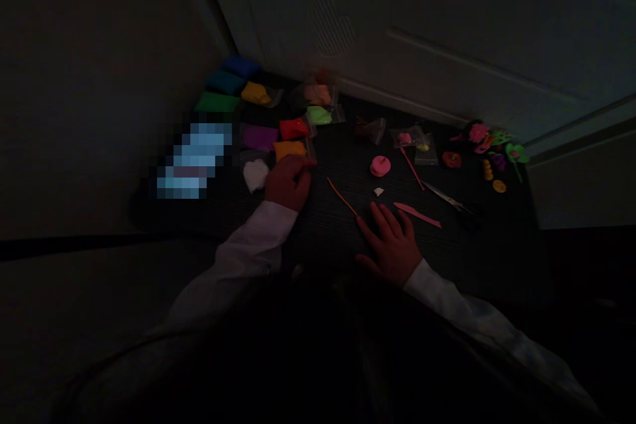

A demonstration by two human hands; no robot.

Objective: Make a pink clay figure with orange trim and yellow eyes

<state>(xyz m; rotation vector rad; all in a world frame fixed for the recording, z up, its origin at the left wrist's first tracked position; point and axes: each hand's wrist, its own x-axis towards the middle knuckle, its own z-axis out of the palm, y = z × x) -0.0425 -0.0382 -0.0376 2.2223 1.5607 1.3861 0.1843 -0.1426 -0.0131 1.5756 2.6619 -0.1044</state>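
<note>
My right hand [392, 243] lies flat on the dark table with its fingers spread. Its index fingertip touches the lower end of a thin orange clay strand [342, 196]. Just beyond the fingers are a small white clay piece [378, 191] and a pink modelling knife [418, 214]. My left hand [288, 183] is curled closed in front of a packet of orange clay [290, 150]; whatever its fingers hold, if anything, is hidden. Beside it, to the left, sits white clay [256, 175] in a bag. A round pink clay piece [380, 166] stands farther back.
Scissors [444, 197] and a pink stick tool [412, 169] lie on the right. Several finished clay shapes [497, 146] crowd the far right corner. Bagged clay, such as purple [260, 137] and red [294, 127], fills the left back, near a lit, blurred screen [196, 159].
</note>
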